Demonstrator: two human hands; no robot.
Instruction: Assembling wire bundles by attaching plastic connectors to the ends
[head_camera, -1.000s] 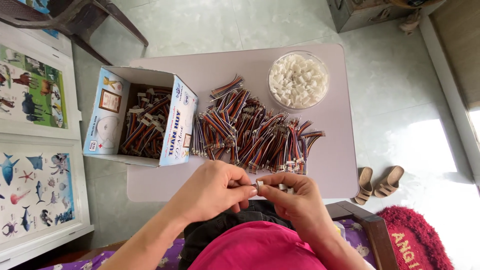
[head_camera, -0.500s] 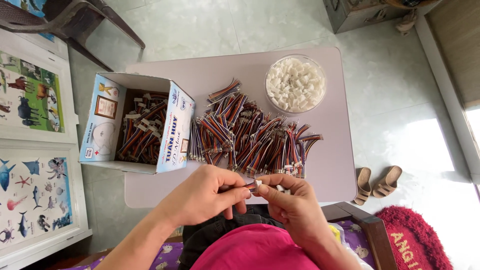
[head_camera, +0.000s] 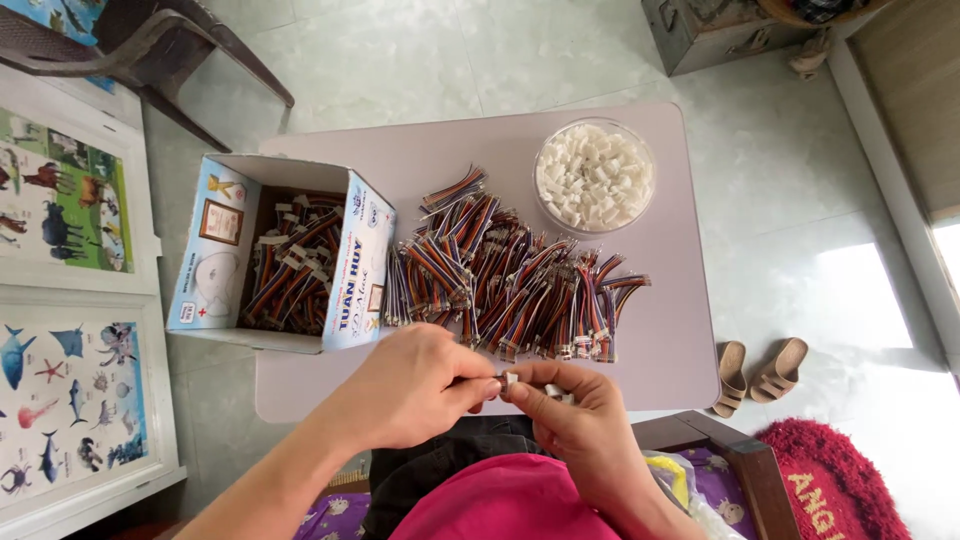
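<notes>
Pale tiled floor (head_camera: 480, 60) surrounds a low lilac worktop (head_camera: 660, 340), seen from your head camera. At ten o'clock stands a dark plastic chair (head_camera: 190, 50); animal posters (head_camera: 60, 200) lie along nine o'clock, and a pair of sandals (head_camera: 760, 372) rests at four o'clock beside a red mat (head_camera: 850, 480).

On the worktop, an open cardboard box (head_camera: 210, 270) at nine o'clock holds wire bundles. A heap of multicoloured ribbon wires (head_camera: 510, 280) fills the middle, and a clear bowl of white connectors (head_camera: 594, 177) sits at one o'clock.

At six o'clock, your left hand (head_camera: 415, 385) and right hand (head_camera: 570, 410) meet just off the near edge. Your left fingers (head_camera: 480, 385) are closed on a thin wire end, and your right fingers are closed on a small white connector (head_camera: 511, 379), the two parts touching.

I judge the risk to be a slip: both parts are tiny and held over your lap, so a loose pinch could drop the connector out of sight. A crooked push could also bend the wire end.
</notes>
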